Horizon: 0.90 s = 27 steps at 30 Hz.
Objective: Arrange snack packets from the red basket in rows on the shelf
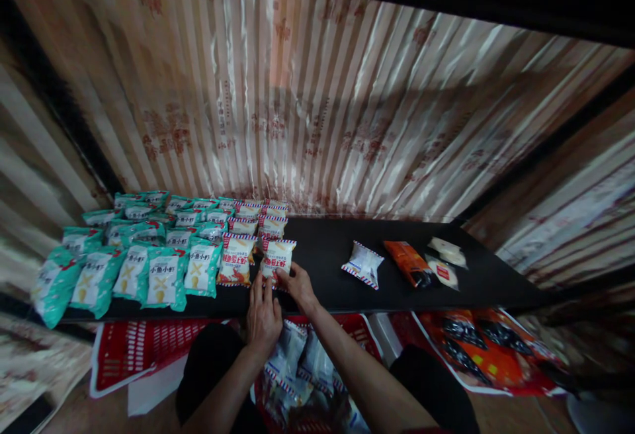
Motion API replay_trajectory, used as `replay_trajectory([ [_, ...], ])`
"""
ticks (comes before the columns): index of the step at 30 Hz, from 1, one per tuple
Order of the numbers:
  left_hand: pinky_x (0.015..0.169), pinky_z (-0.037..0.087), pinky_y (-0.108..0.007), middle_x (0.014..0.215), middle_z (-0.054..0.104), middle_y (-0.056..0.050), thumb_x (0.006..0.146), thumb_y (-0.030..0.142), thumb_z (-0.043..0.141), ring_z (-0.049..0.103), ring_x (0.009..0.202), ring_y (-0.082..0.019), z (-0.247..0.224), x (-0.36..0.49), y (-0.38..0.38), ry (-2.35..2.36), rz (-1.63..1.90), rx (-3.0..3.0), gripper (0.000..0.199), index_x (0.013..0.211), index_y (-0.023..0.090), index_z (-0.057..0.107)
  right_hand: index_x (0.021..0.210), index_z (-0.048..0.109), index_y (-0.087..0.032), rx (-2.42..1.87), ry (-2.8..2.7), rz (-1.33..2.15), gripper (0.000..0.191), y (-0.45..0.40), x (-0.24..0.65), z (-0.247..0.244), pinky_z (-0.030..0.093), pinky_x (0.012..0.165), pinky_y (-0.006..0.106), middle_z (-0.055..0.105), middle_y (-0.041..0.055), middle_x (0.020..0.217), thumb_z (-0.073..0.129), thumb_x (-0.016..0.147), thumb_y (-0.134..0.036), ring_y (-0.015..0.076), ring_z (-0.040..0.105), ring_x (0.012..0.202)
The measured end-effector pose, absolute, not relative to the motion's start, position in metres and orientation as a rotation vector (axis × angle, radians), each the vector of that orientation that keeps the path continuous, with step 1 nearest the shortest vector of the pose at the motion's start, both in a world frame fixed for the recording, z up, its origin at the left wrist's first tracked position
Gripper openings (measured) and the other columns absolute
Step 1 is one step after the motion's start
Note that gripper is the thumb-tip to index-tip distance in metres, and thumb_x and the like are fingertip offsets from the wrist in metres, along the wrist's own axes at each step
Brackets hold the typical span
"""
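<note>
A white, red and orange snack bag [278, 257] with a striped edge stands at the front of its row on the black shelf [317, 255]. My right hand [298, 286] grips this bag at its lower right, thumb on the front. At its lower left edge, my left hand [264, 313] touches it with fingers stretched out and the thumb apart. A matching snack bag [235, 260] stands just to the left, with more of the kind behind both. Further left are several teal snack bags [165, 278] in rows.
Lying on the shelf to the right are a white striped-edge bag [363, 264], an orange packet [407, 263] and pale packets [443, 272]. Below are a red basket [133, 354], a basket holding striped-edge bags [290, 354], and one with orange packets [489, 354]. Striped sheeting [297, 123] hangs behind.
</note>
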<state>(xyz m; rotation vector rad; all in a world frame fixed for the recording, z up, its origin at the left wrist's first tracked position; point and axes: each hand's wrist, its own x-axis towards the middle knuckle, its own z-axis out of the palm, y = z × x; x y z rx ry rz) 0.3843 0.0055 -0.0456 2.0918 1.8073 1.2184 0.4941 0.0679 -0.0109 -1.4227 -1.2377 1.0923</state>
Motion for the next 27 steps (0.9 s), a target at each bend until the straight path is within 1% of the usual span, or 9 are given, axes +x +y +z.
replay_trajectory([
  [2,0.105,0.036,-0.047,0.145,0.033,-0.017,0.086,0.014,0.038,0.032,0.132,-0.029,-0.046,0.383,0.006,1.789,1.248,2.100,0.047,0.133,0.009,0.043,0.099,0.066,-0.018,-1.436,-1.244,1.058,0.036,0.070,0.492,-0.011,0.055,0.069,0.034,0.072,0.0050,0.088,0.063,0.071,-0.041,0.0224,0.067,0.077],
  [6,0.106,0.036,-0.046,0.145,0.034,-0.015,0.086,0.013,0.038,0.029,0.135,-0.027,-0.047,0.381,0.007,1.777,1.307,2.117,0.048,0.134,0.011,0.041,0.108,0.062,-0.020,-1.434,-1.251,0.996,0.041,0.074,0.488,-0.010,0.054,0.075,0.034,0.071,0.0043,0.095,0.064,0.071,-0.037,0.0218,0.066,0.084],
  [12,0.106,0.036,-0.046,0.147,0.032,-0.012,0.086,0.012,0.038,0.026,0.136,-0.026,-0.046,0.380,0.010,1.785,1.374,2.106,0.051,0.137,0.016,0.037,0.112,0.060,-0.021,-1.408,-1.273,1.012,0.042,0.078,0.479,-0.009,0.053,0.077,0.035,0.071,0.0030,0.096,0.062,0.073,-0.035,0.0214,0.065,0.086],
  [17,0.107,0.035,-0.046,0.147,0.032,-0.013,0.086,0.012,0.038,0.025,0.137,-0.025,-0.046,0.379,0.011,1.780,1.357,2.103,0.050,0.136,0.014,0.038,0.112,0.060,-0.024,-1.473,-1.318,0.990,0.039,0.079,0.478,-0.008,0.053,0.078,0.034,0.071,0.0020,0.098,0.060,0.075,-0.034,0.0211,0.065,0.086],
  [23,0.107,0.035,-0.045,0.147,0.032,-0.012,0.085,0.011,0.038,0.025,0.137,-0.025,-0.045,0.382,0.008,1.783,1.331,2.108,0.050,0.135,0.013,0.039,0.124,0.053,-0.025,-1.529,-1.313,0.865,0.051,0.074,0.481,-0.010,0.051,0.085,0.035,0.067,0.0035,0.110,0.062,0.074,-0.030,0.0225,0.062,0.098],
  [27,0.106,0.035,-0.044,0.144,0.038,-0.011,0.084,0.009,0.038,0.029,0.135,-0.024,-0.045,0.384,0.008,1.757,1.340,2.135,0.052,0.136,0.013,0.038,0.124,0.054,-0.025,-1.501,-1.332,0.852,0.049,0.072,0.480,-0.011,0.049,0.088,0.035,0.067,0.0034,0.112,0.058,0.076,-0.028,0.0228,0.061,0.101],
])
